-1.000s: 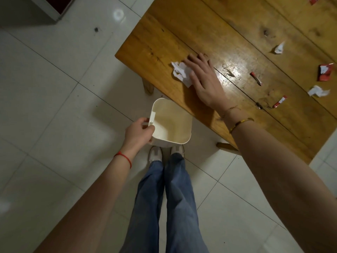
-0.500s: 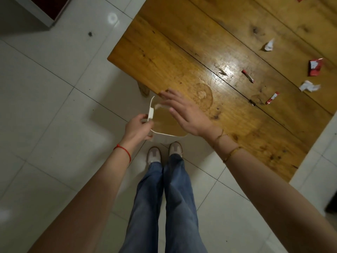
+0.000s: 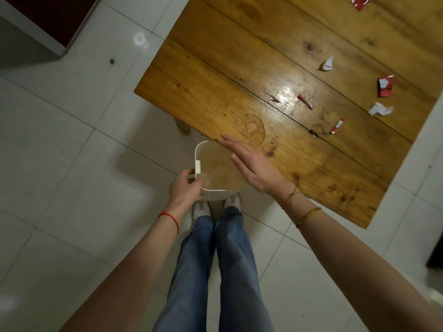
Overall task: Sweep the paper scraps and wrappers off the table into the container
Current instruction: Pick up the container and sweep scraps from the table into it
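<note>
My left hand (image 3: 184, 188) grips the left rim of a white container (image 3: 215, 194), held just below the near edge of the wooden table (image 3: 211, 92). My right hand (image 3: 251, 164) hovers flat and open over the container's mouth, fingers pointing up-left, holding nothing. The inside of the container is blurred. Scraps lie on the table's right part: a white scrap (image 3: 328, 63), a crumpled white scrap (image 3: 380, 109), a red wrapper (image 3: 386, 86), two thin red strips (image 3: 305, 101) (image 3: 336, 126) and a red wrapper (image 3: 359, 1) at the top edge.
I stand on a white tiled floor (image 3: 72, 164), my legs and shoes (image 3: 217, 208) directly under the container. A table leg (image 3: 183, 127) shows below the table's near left edge. A dark cabinet (image 3: 40, 22) stands at the top left.
My right hand swept the white scraps from the table's near edge toward the container and now hovers over its mouth. Those scraps are gone from the table. My left hand kept holding the container.
</note>
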The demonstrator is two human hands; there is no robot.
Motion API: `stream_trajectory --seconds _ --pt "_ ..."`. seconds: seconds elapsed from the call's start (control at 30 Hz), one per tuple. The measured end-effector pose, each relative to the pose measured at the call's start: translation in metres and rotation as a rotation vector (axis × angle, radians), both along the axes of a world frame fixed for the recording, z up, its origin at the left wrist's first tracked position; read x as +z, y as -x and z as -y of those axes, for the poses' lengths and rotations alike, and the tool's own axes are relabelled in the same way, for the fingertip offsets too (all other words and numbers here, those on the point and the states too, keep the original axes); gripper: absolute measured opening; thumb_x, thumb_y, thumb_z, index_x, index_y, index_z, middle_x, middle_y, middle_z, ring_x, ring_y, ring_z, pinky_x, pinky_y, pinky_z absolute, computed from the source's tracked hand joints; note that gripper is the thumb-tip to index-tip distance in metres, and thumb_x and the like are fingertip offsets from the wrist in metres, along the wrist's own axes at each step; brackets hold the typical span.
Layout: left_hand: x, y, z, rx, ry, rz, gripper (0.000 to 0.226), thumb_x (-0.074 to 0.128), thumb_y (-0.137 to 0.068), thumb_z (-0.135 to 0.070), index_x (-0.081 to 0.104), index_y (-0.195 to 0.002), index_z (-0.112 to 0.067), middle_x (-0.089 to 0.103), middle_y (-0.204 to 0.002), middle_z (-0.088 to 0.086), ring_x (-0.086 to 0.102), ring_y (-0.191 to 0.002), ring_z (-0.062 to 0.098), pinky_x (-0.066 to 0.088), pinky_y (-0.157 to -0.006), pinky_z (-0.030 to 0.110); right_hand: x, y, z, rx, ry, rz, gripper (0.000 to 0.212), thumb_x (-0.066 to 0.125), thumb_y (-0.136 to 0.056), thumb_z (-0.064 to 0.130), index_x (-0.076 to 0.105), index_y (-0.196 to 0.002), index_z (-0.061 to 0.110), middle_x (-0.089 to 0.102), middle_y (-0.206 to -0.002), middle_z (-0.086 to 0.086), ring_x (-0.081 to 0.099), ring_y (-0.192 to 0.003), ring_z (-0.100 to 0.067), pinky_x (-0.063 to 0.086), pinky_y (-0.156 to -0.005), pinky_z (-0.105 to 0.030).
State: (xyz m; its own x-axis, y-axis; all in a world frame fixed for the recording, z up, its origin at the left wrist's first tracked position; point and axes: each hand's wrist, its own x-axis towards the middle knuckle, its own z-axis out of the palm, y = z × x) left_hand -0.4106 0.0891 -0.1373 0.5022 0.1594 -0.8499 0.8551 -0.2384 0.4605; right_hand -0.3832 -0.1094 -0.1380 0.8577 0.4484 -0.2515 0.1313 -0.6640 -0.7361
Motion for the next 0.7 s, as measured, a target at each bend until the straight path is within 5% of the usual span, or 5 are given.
stream_trajectory --seconds 0.27,0.43,0.7 --pt "0.012 0.033 0.033 -0.046 -0.035 -0.036 0.042 0.056 -0.085 -0.008 0.056 -0.126 -0.012 0.064 -0.112 0.004 0.069 -0.1 0.028 0.061 -0.08 0.039 0.003 0.013 0.074 -0.249 0.267 0.132 0.055 0.03 -0.104 0.042 0.022 -0.155 0.024 0.016 -0.164 0.002 0.005 -0.153 -0.015 0.009 -0.124 -0.045" --pt "0.013 0.054 0.07 -0.084 -0.016 -0.068 0.042 0.056 -0.082 -0.006 0.058 -0.124 -0.012 0.066 -0.111 0.004 0.069 -0.081 0.018 0.061 -0.08 0.044 0.001 0.022 0.136 -0.38 0.299 0.13 0.053 0.03 -0.105 0.04 0.019 -0.156 0.026 0.011 -0.165 0.004 0.001 -0.153 -0.014 0.006 -0.125 -0.045" --pt "0.0 0.087 0.142 -0.009 0.022 -0.104 0.043 0.057 -0.082 -0.005 0.057 -0.124 -0.013 0.067 -0.113 0.001 0.069 -0.091 0.02 0.061 -0.084 0.043 -0.01 0.013 0.219 -0.346 0.318 0.05 0.058 0.023 -0.105 0.048 0.008 -0.157 0.028 -0.001 -0.166 0.002 -0.006 -0.153 -0.016 0.001 -0.125 -0.042"
